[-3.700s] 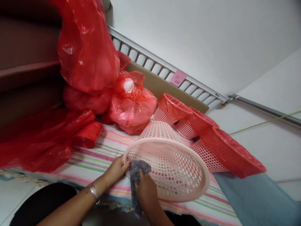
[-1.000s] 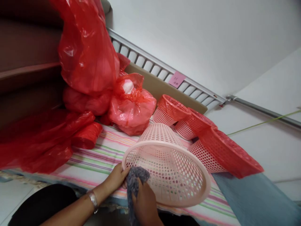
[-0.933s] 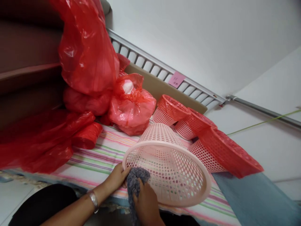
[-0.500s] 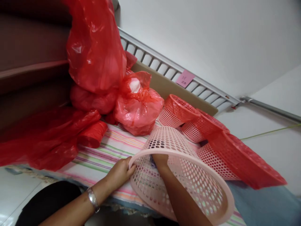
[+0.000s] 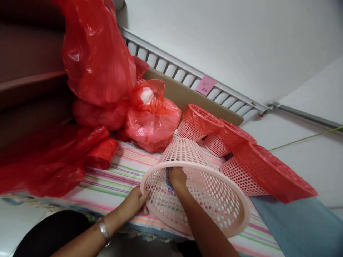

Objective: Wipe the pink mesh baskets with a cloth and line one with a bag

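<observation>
I have the pale pink basket (image 5: 184, 151) on its side on the striped sheet (image 5: 125, 162), its mouth toward me. My left hand (image 5: 138, 201) pinches the left of its rim between thumb and fingers. My right hand (image 5: 177, 178) is inside, fingers bunched on a dark cloth (image 5: 169, 180), mostly hidden. Behind, I see three more baskets (image 5: 242, 176), each with a red liner (image 5: 278, 175) folded over its rim. Left of them sits a tied red bag (image 5: 153, 125) with something white (image 5: 146, 95) showing at its neck, then a bigger, full red bag (image 5: 99, 60).
</observation>
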The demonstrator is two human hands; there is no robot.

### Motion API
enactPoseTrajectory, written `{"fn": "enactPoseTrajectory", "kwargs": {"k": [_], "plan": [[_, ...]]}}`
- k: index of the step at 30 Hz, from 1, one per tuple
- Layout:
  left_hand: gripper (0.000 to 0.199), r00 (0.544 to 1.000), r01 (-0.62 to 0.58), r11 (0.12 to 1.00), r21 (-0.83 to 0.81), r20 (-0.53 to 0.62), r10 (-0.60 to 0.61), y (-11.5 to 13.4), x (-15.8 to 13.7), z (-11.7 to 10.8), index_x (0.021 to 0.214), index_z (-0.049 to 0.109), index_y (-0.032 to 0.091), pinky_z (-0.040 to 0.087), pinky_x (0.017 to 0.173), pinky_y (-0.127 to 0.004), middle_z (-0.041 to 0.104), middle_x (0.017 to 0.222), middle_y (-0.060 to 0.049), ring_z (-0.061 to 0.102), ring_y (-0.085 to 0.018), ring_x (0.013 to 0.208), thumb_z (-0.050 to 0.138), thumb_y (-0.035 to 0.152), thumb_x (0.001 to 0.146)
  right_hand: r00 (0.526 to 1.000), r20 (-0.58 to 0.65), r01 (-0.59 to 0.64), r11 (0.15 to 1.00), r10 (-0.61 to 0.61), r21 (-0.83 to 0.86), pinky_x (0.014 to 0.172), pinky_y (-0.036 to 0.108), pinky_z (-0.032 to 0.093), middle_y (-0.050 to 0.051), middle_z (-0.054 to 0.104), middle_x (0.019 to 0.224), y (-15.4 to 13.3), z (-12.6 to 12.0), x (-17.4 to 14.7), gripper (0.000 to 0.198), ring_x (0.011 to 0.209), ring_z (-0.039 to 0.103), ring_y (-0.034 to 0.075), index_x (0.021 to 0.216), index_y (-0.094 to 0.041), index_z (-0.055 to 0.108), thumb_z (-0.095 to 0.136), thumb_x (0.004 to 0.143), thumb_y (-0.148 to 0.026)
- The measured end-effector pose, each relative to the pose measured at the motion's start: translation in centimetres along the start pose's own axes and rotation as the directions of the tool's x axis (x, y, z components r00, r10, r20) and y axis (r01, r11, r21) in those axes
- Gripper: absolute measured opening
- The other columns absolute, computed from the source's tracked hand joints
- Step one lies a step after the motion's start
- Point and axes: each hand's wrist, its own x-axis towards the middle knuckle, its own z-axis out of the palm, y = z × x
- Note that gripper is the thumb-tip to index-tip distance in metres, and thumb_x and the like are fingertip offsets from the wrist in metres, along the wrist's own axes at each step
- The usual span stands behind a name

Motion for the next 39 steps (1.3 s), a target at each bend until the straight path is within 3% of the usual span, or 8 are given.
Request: {"fn": "enactPoseTrajectory", "kwargs": {"k": [4, 8, 12, 15, 20, 27, 34, 39], "plan": [[0.057, 1.000, -0.008, 1.000, 0.004, -0.010, 0.008, 0.1, 0.2, 0.0, 0.061, 0.052, 0.016, 0.044, 0.041, -0.024, 0.054, 0.040, 0.000, 0.052, -0.013, 0.035, 0.035, 0.067, 0.078, 0.995, -0.009, 0.102, 0.994, -0.102, -0.033, 0.072, 0.032, 0.046, 0.014, 0.065, 0.096, -0.4, 0.4, -6.0, 0.044, 0.085, 0.064, 0.024, 0.128, -0.015, 0.050, 0.041, 0.086, -0.025], [0.055, 0.999, -0.036, 0.999, 0.037, -0.026, 0.037, 0.1, 0.4, 0.2, 0.064, 0.053, 0.015, 0.042, 0.039, -0.023, 0.054, 0.040, 0.000, 0.053, -0.014, 0.035, 0.035, 0.064, 0.081, 0.972, 0.081, 0.214, 0.975, -0.219, 0.064, 0.078, 0.035, 0.046, 0.013, 0.065, 0.101, -0.1, 0.9, -13.3, 0.050, 0.091, 0.062, 0.026, 0.130, -0.017, 0.049, 0.048, 0.081, -0.024], [0.051, 0.998, -0.061, 0.997, 0.049, -0.019, 0.062, 0.4, 0.2, 0.4, 0.069, 0.055, 0.014, 0.041, 0.040, -0.024, 0.057, 0.044, -0.001, 0.055, -0.015, 0.037, 0.035, 0.059, 0.083, 0.957, 0.145, 0.244, 0.967, -0.252, 0.070, 0.081, 0.038, 0.045, 0.013, 0.065, 0.104, 0.9, 1.0, -16.5, 0.050, 0.093, 0.061, 0.028, 0.129, -0.019, 0.051, 0.050, 0.079, -0.023], [0.048, 0.993, -0.102, 0.986, 0.130, -0.051, 0.109, 1.4, -0.1, 0.3, 0.071, 0.057, 0.014, 0.039, 0.040, -0.024, 0.058, 0.046, -0.001, 0.053, -0.015, 0.038, 0.034, 0.052, 0.086, 0.966, 0.090, 0.243, 0.970, -0.244, 0.019, 0.079, 0.037, 0.046, 0.014, 0.065, 0.102, 1.7, 0.8, -14.4, 0.048, 0.090, 0.062, 0.027, 0.128, -0.017, 0.052, 0.049, 0.080, -0.024], [0.030, 0.932, -0.309, 0.902, 0.303, -0.094, 0.351, 3.4, -0.2, -0.2, 0.077, 0.063, 0.014, 0.045, 0.068, -0.024, 0.069, 0.077, -0.006, 0.061, -0.018, 0.076, 0.041, 0.033, 0.087, 0.994, 0.001, 0.105, 0.992, -0.105, -0.072, 0.074, 0.036, 0.046, 0.015, 0.066, 0.097, 1.7, -0.1, -5.9, 0.043, 0.086, 0.064, 0.026, 0.125, -0.012, 0.052, 0.042, 0.086, -0.028], [0.031, 0.941, -0.258, 0.899, 0.355, -0.120, 0.318, 3.9, 0.5, -1.1, 0.084, 0.063, 0.013, 0.043, 0.066, -0.024, 0.068, 0.079, -0.006, 0.058, -0.017, 0.071, 0.039, 0.032, 0.088, 0.998, -0.022, 0.058, 0.997, -0.059, -0.047, 0.090, 0.038, 0.039, 0.016, 0.066, 0.103, 1.1, -0.8, 2.3, 0.041, 0.108, 0.056, 0.026, 0.115, -0.015, 0.061, 0.029, 0.092, -0.027], [0.034, 0.946, -0.239, 0.919, 0.315, -0.137, 0.293, 3.1, 0.7, -1.0, 0.077, 0.061, 0.013, 0.041, 0.060, -0.022, 0.064, 0.072, -0.004, 0.054, -0.015, 0.065, 0.038, 0.036, 0.089, 1.000, 0.024, -0.011, 1.000, 0.011, -0.011, 0.082, 0.036, 0.044, 0.016, 0.063, 0.110, 1.0, 0.2, 2.2, 0.040, 0.102, 0.059, 0.026, 0.114, -0.017, 0.061, 0.030, 0.091, -0.025], [0.036, 0.947, -0.240, 0.937, 0.255, -0.153, 0.284, 3.0, 0.6, -1.0, 0.074, 0.061, 0.014, 0.042, 0.060, -0.023, 0.063, 0.066, -0.003, 0.054, -0.016, 0.064, 0.039, 0.040, 0.087, 1.000, 0.001, 0.012, 1.000, -0.012, -0.007, 0.072, 0.032, 0.047, 0.013, 0.066, 0.096, -0.1, 0.2, -3.2, 0.039, 0.086, 0.064, 0.024, 0.122, -0.017, 0.054, 0.040, 0.086, -0.027]]}}
